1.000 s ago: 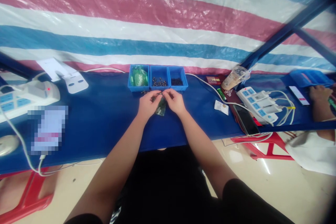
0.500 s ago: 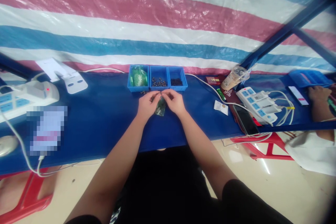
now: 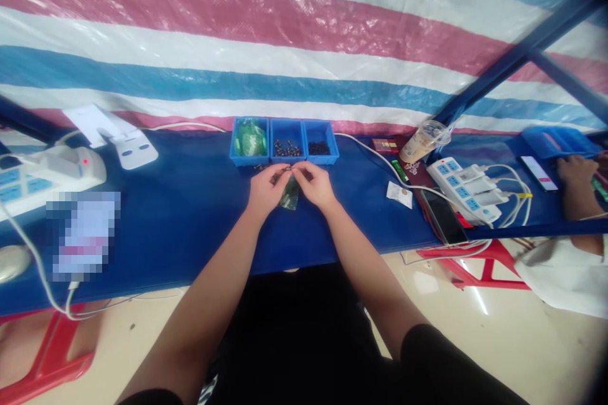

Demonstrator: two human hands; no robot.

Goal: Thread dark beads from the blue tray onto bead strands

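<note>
My left hand and my right hand meet over the table, fingers closed and fingertips almost touching. Between them a small dark-green plastic bag hangs down, pinched near its top by both hands. A tiny metallic bit shows at the fingertips, too small to name. Just beyond stand three joined blue bins: the left bin holds green plastic bags, the middle one small metal screw-like parts, the right one small black parts. A few loose metal parts lie by my left fingers.
On the right lie a white packet, a tilted drink cup, a phone and a power strip with cables. To the left are a white stand, another power strip and a blurred-out phone. A co-worker's hand rests far right.
Almost nothing differs. Both hands keep their pinch on the bag, with only a slight shift at the fingertips.
</note>
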